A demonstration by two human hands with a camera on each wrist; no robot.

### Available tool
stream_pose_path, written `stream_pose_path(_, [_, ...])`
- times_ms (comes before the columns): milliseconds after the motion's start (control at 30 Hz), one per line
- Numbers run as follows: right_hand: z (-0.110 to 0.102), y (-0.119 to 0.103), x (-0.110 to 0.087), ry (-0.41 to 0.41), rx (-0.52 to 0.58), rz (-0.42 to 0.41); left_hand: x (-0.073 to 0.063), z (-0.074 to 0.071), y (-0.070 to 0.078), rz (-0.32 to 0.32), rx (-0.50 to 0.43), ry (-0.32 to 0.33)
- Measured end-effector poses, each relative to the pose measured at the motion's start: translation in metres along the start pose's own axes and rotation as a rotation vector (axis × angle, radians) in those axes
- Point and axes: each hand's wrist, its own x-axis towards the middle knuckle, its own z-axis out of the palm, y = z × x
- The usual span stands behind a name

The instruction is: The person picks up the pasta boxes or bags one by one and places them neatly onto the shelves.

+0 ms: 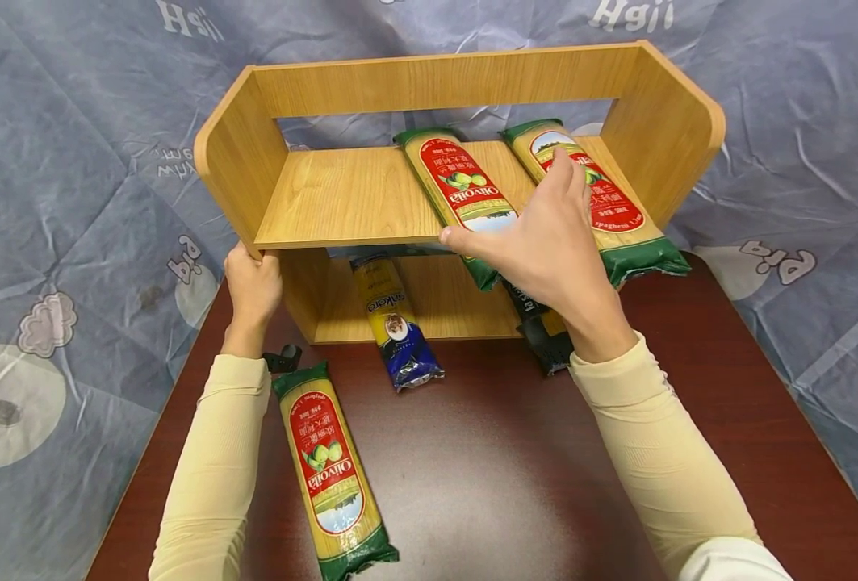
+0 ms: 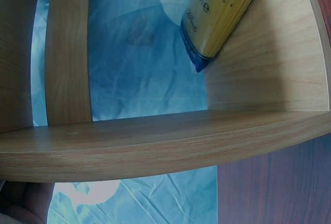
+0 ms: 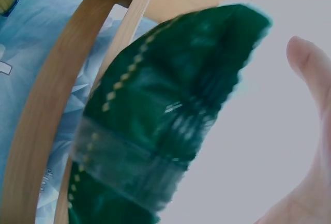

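My left hand (image 1: pixel 253 282) grips the lower edge of the left side panel of a two-tier wooden shelf (image 1: pixel 341 194); only part of it shows in the left wrist view. Over the upper board, my right hand (image 1: pixel 555 238) has its thumb stretched left across the near part of a green-ended spaghetti pack (image 1: pixel 465 186). Its fingers reach up over a second such pack (image 1: pixel 628 230), which sticks out past the front edge. The right wrist view shows a green pack end (image 3: pixel 155 105) apart from the thumb; contact at the fingers cannot be told.
On the lower board lie a blue-and-yellow pasta pack (image 1: pixel 395 323) and a dark pack (image 1: pixel 545 331), both jutting forward. Another green-ended spaghetti pack (image 1: pixel 334 476) lies on the dark red table (image 1: pixel 472 484). A small black object (image 1: pixel 283 357) is near the left forearm. Printed cloth hangs behind.
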Motion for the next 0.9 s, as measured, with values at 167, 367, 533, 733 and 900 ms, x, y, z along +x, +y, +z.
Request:
stream_pose_path(167, [-0.002, -0.001, -0.019, 0.103, 0.022, -0.058, -0.001, 0.000, 0.000, -0.003, 0.000, -0.001])
stream_pose_path(367, [0.000, -0.001, -0.047, 0.254, 0.049, -0.176, -0.001, 0.000, 0.001, -0.005, 0.002, -0.001])
stream_pose_path(533, [0.007, 0.001, -0.068, 0.354, 0.057, -0.311, -0.001, 0.000, 0.000, -0.004, -0.008, 0.001])
stream_pose_path(733, [0.024, 0.001, -0.092, 0.483, 0.072, -0.565, -0.001, 0.000, 0.000, -0.003, -0.009, -0.003])
stream_pose_path(900, [0.038, 0.000, -0.109, 0.499, 0.086, -0.652, -0.001, 0.000, 0.001, -0.001, -0.019, 0.001])
